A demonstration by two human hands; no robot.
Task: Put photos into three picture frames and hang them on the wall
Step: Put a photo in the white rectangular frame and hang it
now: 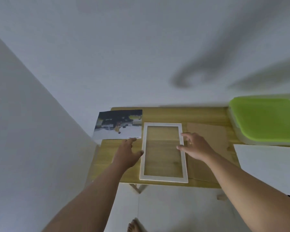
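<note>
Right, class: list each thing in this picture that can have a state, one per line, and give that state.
white frame: flat on the table, empty, wood visible through it.
photo: loose, picture side up, overhanging the left edge.
cardboard backing: out of the frame, flat to its right.
left hand: open, fingertips at the photo's near edge.
right hand: open, fingers on the frame's right rail.
green-lidded box: lid on.
</note>
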